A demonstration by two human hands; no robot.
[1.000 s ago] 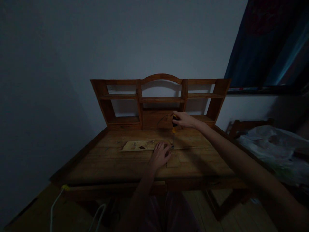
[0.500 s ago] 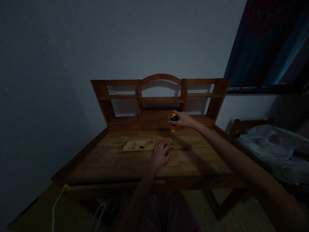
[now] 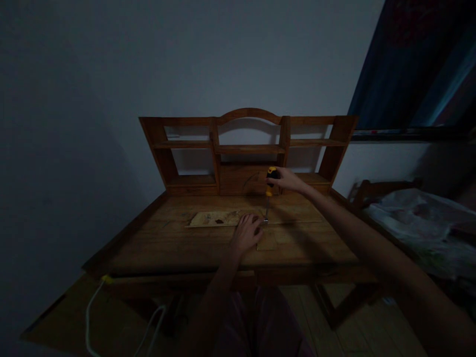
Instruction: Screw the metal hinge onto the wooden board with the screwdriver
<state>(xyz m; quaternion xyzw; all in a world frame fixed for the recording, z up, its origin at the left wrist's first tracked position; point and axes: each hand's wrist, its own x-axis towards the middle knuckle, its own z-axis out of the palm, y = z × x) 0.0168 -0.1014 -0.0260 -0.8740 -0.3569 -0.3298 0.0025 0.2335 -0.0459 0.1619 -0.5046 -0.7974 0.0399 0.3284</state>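
Note:
My right hand (image 3: 286,179) is wrapped round the black and yellow handle of a screwdriver (image 3: 269,191), held nearly upright. The screwdriver's shaft runs down to a small shiny metal piece (image 3: 265,221), whose kind I cannot make out. Close to its left, my left hand (image 3: 247,233) lies with bent fingers over the right end of a pale wooden board (image 3: 204,218), holding it against the desk. That board has a dark hole or knot and rough markings. Its end under my fingers is hidden.
The wooden desk (image 3: 167,250) carries a shelf unit (image 3: 249,148) along its back, against the wall. A thin squarish piece (image 3: 267,243) lies just right of my left hand. Plastic bags (image 3: 412,218) are at the right; a white cable (image 3: 88,317) hangs at the lower left.
My right hand has turned slightly on the screwdriver, and the handle now leans a little to the right. My left hand stays on the board. The view has tilted slightly.

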